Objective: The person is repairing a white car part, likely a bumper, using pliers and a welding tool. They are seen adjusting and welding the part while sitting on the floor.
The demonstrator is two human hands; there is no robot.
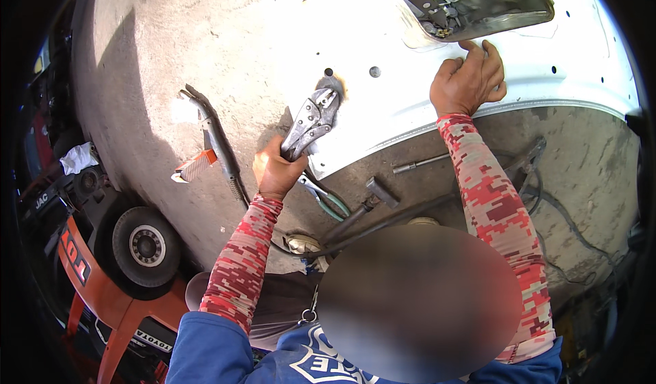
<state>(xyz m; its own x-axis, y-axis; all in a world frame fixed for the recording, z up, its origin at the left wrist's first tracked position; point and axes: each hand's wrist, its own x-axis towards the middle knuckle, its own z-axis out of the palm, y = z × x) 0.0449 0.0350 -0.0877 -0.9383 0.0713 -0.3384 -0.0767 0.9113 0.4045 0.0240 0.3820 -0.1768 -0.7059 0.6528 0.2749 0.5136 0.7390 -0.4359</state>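
My left hand (pixel 277 169) grips a pair of silver locking pliers (pixel 304 126) by the handles. Their jaws lie over the near-left corner of a large white metal vehicle panel (pixel 403 90), beside a scorched brown patch. Whether the jaws are clamped on the metal I cannot tell. Farther right, my right hand (pixel 471 83) rests on the panel with loosely bent fingers apart and nothing visible in them. Just beyond its fingertips is the edge of a large opening (pixel 492 8) with dark metal parts inside.
A welding torch (pixel 217 141) lies on the concrete at left, near an orange-and-white piece (pixel 195 165). Close to my feet are green-handled pliers (pixel 328 201), a hammer (pixel 372 196), a metal rod (pixel 420 163) and a dark cable (pixel 410 212). An orange forklift (pixel 102 268) stands lower left.
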